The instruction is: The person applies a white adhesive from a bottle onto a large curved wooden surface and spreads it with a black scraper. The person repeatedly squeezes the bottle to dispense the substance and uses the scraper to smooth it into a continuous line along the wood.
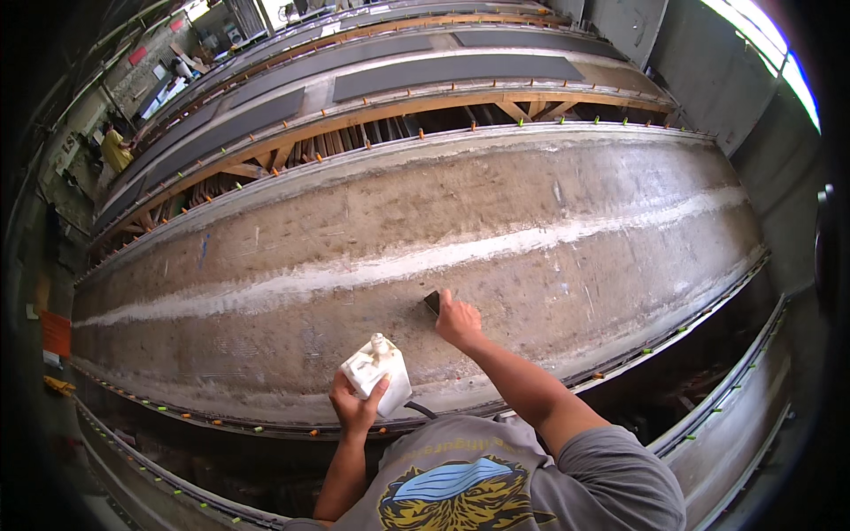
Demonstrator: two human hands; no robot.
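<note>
In my left hand (pixel 354 404) is a white plastic bottle (pixel 386 379), held by its side above the near edge of a long table, its narrow neck pointing up. My right hand (pixel 459 319) grips a small dark rectangular block (pixel 432 302), low over the brown tabletop (pixel 381 319) or against it. The fingers cover part of the block, so I cannot tell its exact kind. Running along the table beyond both hands is an uneven white band (pixel 407 263). The brown surface around it is scuffed and stained.
Small orange and green clips line the table's near edge (pixel 292 431). Behind stands another long table with a wooden frame (pixel 354 118), bearing dark flat sheets (pixel 456 74). A person in yellow (pixel 116 150) is at the far left. A grey wall (pixel 708 80) bounds the right side.
</note>
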